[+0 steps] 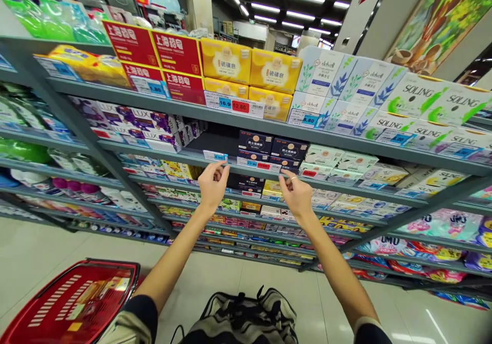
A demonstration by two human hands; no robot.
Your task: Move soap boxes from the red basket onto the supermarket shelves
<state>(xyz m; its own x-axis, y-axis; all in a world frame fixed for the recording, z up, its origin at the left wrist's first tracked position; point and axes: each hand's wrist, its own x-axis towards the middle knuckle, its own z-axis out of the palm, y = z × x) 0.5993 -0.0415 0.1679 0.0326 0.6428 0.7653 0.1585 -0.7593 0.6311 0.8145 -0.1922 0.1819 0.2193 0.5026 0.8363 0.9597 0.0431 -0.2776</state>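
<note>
A red basket (pixel 80 300) sat at lower left, while LUX boxes (pixel 134 121) lined a shelf (pixel 188 156). A shopper's left grip (pixel 213 186), fingers curled, was at a price tag (pixel 215 156) on the shelf's edge, just left of stacked dark boxes (pixel 254 143). The right grip (pixel 298 195), also curled, was just below those boxes' right end, near pale green boxes (pixel 323 157). Whether either was closed on anything could not be told.
</note>
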